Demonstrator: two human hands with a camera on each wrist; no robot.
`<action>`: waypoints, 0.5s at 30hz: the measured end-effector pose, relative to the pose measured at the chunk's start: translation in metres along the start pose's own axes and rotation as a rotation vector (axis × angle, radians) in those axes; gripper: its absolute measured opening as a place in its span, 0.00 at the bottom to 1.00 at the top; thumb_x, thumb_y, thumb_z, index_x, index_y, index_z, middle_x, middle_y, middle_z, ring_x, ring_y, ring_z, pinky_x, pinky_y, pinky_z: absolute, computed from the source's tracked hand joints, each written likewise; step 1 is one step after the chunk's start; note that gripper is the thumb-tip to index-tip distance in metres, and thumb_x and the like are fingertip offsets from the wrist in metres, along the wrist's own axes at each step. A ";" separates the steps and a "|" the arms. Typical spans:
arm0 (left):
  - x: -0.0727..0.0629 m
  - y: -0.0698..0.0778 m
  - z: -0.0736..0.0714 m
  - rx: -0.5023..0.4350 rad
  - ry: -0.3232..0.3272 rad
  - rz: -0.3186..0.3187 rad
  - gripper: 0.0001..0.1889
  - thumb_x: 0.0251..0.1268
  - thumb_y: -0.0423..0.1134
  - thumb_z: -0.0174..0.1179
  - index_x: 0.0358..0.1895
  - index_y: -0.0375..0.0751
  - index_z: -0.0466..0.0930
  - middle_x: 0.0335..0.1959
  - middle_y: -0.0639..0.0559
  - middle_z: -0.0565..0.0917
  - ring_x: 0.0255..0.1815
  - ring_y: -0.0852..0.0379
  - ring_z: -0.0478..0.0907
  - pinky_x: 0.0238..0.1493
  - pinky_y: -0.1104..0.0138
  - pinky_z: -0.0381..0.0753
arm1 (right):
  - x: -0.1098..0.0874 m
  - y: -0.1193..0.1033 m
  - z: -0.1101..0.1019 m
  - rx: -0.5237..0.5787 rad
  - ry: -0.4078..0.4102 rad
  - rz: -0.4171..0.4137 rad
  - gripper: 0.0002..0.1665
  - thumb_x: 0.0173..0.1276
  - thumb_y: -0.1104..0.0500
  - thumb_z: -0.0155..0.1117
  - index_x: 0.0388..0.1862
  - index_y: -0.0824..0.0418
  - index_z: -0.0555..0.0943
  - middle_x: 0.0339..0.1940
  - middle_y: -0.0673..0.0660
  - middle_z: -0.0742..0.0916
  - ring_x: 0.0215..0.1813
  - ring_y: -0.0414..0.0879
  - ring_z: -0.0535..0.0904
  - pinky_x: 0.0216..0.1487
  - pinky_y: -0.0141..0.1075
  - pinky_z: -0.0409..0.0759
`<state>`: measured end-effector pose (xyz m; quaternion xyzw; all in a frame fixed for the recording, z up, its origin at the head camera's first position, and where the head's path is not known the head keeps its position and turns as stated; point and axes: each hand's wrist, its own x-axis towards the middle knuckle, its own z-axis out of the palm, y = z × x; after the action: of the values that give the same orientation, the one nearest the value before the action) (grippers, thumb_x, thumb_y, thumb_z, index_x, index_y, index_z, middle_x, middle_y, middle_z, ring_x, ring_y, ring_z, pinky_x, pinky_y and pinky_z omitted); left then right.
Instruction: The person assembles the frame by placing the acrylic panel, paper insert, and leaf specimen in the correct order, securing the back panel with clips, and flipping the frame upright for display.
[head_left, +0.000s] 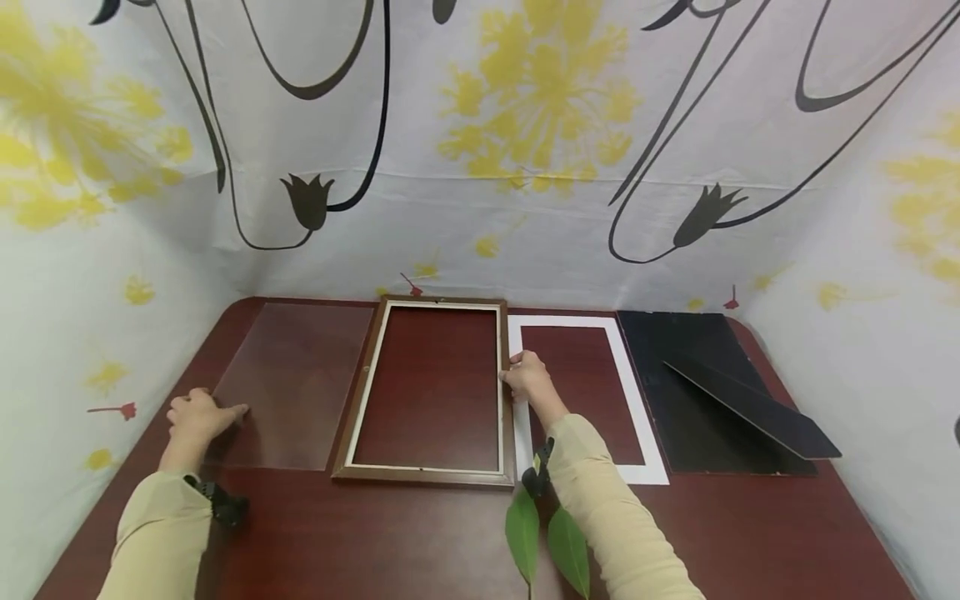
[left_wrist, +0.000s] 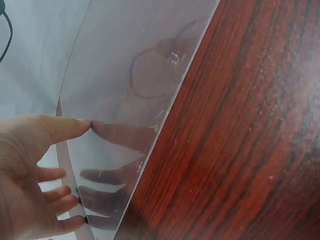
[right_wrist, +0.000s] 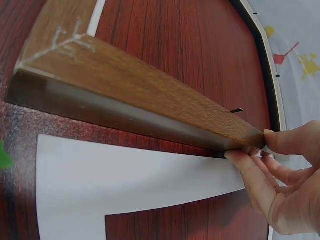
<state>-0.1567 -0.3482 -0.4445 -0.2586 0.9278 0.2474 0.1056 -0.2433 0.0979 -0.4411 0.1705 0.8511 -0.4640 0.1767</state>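
Note:
My left hand point(head_left: 197, 417) is at the left edge of a clear plastic sheet point(head_left: 300, 375). In the left wrist view, the thumb point(left_wrist: 75, 129) reaches onto the sheet's face near that edge, and the other fingertips meet the edge lower down. Darker reflections of the fingers show in the sheet. My right hand point(head_left: 531, 385) pinches the right side of a brown picture frame point(head_left: 423, 477), thumb on top and fingers against the outer side. Red tabletop shows through the frame's opening. A white mat point(head_left: 637, 474) lies under the right forearm, beside the frame.
At the right lies a black backing board point(head_left: 701, 442) with its stand flap point(head_left: 757, 408) raised. Two green leaves point(head_left: 522, 529) are near the right wrist. Everything is on a dark red wooden table point(head_left: 360, 542), with patterned white cloth point(head_left: 525, 242) behind and at both sides.

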 end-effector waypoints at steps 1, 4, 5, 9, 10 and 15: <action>0.000 0.000 -0.001 0.003 -0.014 -0.008 0.42 0.56 0.47 0.56 0.56 0.10 0.47 0.53 0.12 0.51 0.56 0.20 0.51 0.54 0.35 0.61 | -0.001 -0.001 0.000 0.004 -0.001 0.003 0.20 0.62 0.66 0.59 0.52 0.67 0.69 0.54 0.68 0.77 0.37 0.59 0.82 0.32 0.43 0.85; 0.000 0.004 -0.010 0.023 -0.059 -0.036 0.47 0.55 0.49 0.57 0.56 0.07 0.44 0.52 0.10 0.49 0.57 0.18 0.49 0.54 0.35 0.60 | -0.002 -0.002 -0.002 0.021 -0.016 -0.005 0.20 0.62 0.66 0.59 0.53 0.67 0.68 0.55 0.68 0.76 0.38 0.59 0.81 0.33 0.44 0.85; 0.000 0.004 -0.013 0.027 -0.073 -0.049 0.48 0.55 0.49 0.57 0.57 0.07 0.43 0.53 0.09 0.48 0.57 0.18 0.48 0.55 0.34 0.59 | -0.003 -0.003 -0.001 0.023 -0.022 -0.012 0.20 0.62 0.66 0.59 0.53 0.67 0.68 0.55 0.68 0.76 0.38 0.59 0.81 0.33 0.44 0.85; 0.000 0.003 -0.023 0.026 -0.126 -0.087 0.53 0.53 0.51 0.60 0.58 0.06 0.38 0.54 0.08 0.46 0.58 0.16 0.46 0.56 0.35 0.57 | -0.005 -0.004 0.002 0.025 -0.020 -0.022 0.20 0.61 0.66 0.59 0.52 0.68 0.69 0.54 0.68 0.77 0.31 0.54 0.81 0.29 0.41 0.85; 0.000 0.004 -0.023 0.025 -0.135 -0.092 0.54 0.52 0.52 0.60 0.59 0.06 0.37 0.54 0.08 0.45 0.58 0.16 0.45 0.57 0.35 0.57 | -0.005 -0.003 0.002 0.019 -0.013 -0.025 0.20 0.61 0.66 0.59 0.52 0.68 0.69 0.53 0.68 0.77 0.29 0.53 0.80 0.28 0.41 0.85; 0.006 0.009 -0.018 0.042 -0.189 -0.107 0.56 0.52 0.51 0.61 0.60 0.08 0.33 0.56 0.06 0.43 0.60 0.16 0.44 0.59 0.36 0.59 | -0.003 0.003 -0.001 0.012 0.018 -0.008 0.20 0.62 0.65 0.59 0.52 0.67 0.70 0.53 0.67 0.78 0.29 0.53 0.80 0.29 0.41 0.85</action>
<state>-0.1677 -0.3534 -0.4269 -0.2810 0.9036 0.2452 0.2109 -0.2395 0.1001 -0.4414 0.1725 0.8504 -0.4684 0.1663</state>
